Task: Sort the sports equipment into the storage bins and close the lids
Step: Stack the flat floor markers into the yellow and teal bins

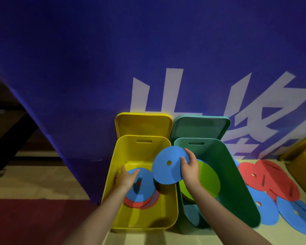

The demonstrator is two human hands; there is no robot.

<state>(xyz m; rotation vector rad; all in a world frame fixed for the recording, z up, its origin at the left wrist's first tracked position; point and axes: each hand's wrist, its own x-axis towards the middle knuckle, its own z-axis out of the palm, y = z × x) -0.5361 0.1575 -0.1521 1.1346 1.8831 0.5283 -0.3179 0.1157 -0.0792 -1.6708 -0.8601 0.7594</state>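
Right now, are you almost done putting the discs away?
About halfway. Done: blue and red discs lie in the yellow bin, a green disc in the green bin. In hand: the right hand holds a blue disc; the left hand touches the stack. Left: loose discs outside, both lids off.

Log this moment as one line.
right hand: holds blue disc | left hand: on discs in yellow bin | lids off
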